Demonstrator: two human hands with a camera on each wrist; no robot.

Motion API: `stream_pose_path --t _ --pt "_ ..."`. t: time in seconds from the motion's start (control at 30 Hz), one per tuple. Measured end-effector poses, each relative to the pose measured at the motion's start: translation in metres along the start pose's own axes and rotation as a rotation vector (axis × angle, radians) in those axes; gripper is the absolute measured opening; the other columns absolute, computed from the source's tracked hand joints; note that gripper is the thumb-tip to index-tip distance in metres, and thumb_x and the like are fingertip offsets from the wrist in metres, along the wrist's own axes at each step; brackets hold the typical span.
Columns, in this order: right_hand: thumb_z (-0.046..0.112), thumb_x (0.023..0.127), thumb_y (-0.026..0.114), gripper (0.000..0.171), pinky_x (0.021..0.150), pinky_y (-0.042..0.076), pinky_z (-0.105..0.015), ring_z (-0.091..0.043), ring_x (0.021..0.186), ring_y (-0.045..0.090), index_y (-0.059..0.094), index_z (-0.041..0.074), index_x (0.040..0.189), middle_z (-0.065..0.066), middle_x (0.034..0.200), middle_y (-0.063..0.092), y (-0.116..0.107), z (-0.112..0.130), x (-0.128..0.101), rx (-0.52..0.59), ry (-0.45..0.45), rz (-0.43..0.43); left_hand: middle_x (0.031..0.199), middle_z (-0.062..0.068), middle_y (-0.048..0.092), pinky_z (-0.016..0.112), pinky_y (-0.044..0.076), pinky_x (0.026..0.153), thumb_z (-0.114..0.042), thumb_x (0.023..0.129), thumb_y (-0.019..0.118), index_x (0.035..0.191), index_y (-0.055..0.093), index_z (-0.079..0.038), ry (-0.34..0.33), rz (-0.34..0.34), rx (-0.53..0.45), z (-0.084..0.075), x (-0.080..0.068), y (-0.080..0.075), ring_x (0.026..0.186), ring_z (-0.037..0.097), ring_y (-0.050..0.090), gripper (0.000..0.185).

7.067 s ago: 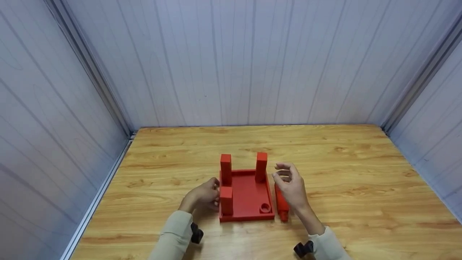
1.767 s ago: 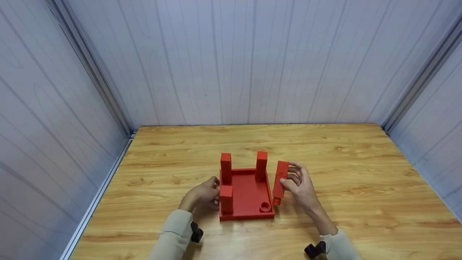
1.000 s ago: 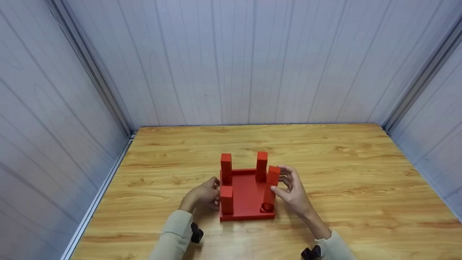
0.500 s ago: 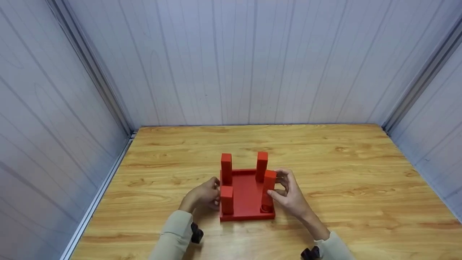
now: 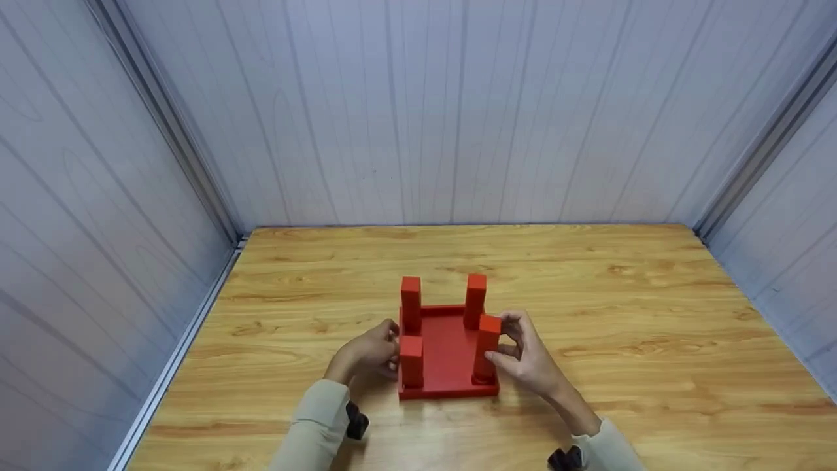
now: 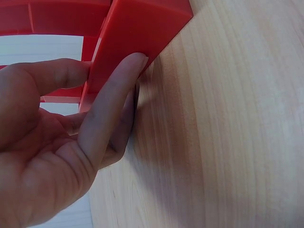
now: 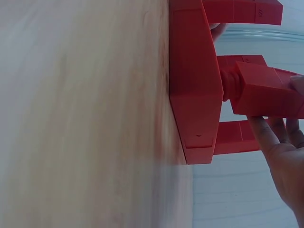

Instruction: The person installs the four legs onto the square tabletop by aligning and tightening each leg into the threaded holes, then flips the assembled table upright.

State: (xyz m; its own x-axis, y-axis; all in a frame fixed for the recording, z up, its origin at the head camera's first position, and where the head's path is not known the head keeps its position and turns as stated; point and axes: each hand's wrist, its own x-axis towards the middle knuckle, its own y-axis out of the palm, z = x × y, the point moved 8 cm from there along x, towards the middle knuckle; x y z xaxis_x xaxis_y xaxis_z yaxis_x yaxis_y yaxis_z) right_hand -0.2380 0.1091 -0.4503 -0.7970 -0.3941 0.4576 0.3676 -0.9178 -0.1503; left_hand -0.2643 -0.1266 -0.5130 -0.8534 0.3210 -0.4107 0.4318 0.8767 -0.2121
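Note:
A shallow red base [image 5: 448,356] with a raised rim lies on the table, and three square red legs stand up from its other corners. At the near right corner my right hand [image 5: 526,363] pinches a fourth red leg [image 5: 487,347] between thumb and fingers. In the right wrist view this leg's [image 7: 266,90] round, ridged end meets the base at the corner, a short stretch of it showing. My left hand [image 5: 369,350] holds the left side of the base; in the left wrist view its fingers lie against the outer wall [image 6: 128,33] and the rim.
The wood-grained table [image 5: 621,314] extends around the base on all sides. Pale panelled walls [image 5: 418,118] close in the back, left and right. A black wrist camera [image 5: 356,422] sits at each light sleeve.
My right hand picked up the leg from beside the base, brought it left over the near right corner socket, and lowered it upright into it. The left hand stayed at the base's side.

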Motion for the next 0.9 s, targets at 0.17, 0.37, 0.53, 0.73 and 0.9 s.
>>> stream_pose_path --t 0.17,0.37,0.53,0.73,0.9 --pt "-0.005 0.083 0.068 0.051 0.086 0.055 -0.032 -0.014 0.112 0.055 0.033 -0.006 0.121 -0.013 0.122 0.046 0.0020 0.0026 -0.0028 -0.015 0.000 0.044 0.071 0.007 0.042 0.035 0.053 0.059 0.006 0.089 0.039 0.120 0.035 -0.001 -0.004 0.002 0.009 0.0005 0.0006 0.0002 0.062 0.019 0.047 0.033" --pt "-0.001 0.084 0.069 0.051 0.090 0.053 -0.029 -0.013 0.118 0.054 0.034 -0.004 0.121 -0.022 0.127 0.049 0.0029 0.0010 -0.0058 -0.027 0.060 0.105 0.070 0.006 0.041 0.033 0.052 0.058 0.005 0.089 0.040 0.120 0.034 -0.001 -0.002 0.011 0.003 0.0018 0.0016 0.0008 0.062 0.019 0.046 0.031" --pt "0.003 0.088 0.066 0.050 0.096 0.049 -0.029 -0.020 0.121 0.054 0.037 -0.001 0.128 -0.019 0.133 0.053 0.0045 -0.0028 -0.0064 -0.007 0.122 0.171 0.069 0.006 0.041 0.033 0.051 0.057 0.006 0.089 0.040 0.120 0.034 0.000 0.003 0.017 -0.003 0.0011 0.0009 0.0012 0.062 0.019 0.045 0.032" --pt "0.002 0.093 0.057 0.048 0.102 0.045 -0.029 -0.032 0.125 0.050 0.040 0.001 0.138 -0.012 0.134 0.055 0.0059 -0.0001 -0.0054 0.045 0.120 0.245 0.071 0.007 0.042 0.033 0.052 0.057 0.005 0.089 0.042 0.121 0.035 0.000 0.008 0.006 0.012 0.0008 0.0007 0.0000 0.063 0.019 0.046 0.033" --pt "-0.001 0.093 0.055 0.049 0.099 0.047 -0.028 -0.017 0.121 0.054 0.039 -0.005 0.139 -0.009 0.132 0.057 0.0051 0.0046 -0.0044 0.072 0.082 0.265 0.071 0.007 0.042 0.032 0.051 0.057 0.006 0.089 0.040 0.120 0.035 0.000 0.003 0.010 0.011 0.0015 0.0003 0.0000 0.063 0.019 0.045 0.033"
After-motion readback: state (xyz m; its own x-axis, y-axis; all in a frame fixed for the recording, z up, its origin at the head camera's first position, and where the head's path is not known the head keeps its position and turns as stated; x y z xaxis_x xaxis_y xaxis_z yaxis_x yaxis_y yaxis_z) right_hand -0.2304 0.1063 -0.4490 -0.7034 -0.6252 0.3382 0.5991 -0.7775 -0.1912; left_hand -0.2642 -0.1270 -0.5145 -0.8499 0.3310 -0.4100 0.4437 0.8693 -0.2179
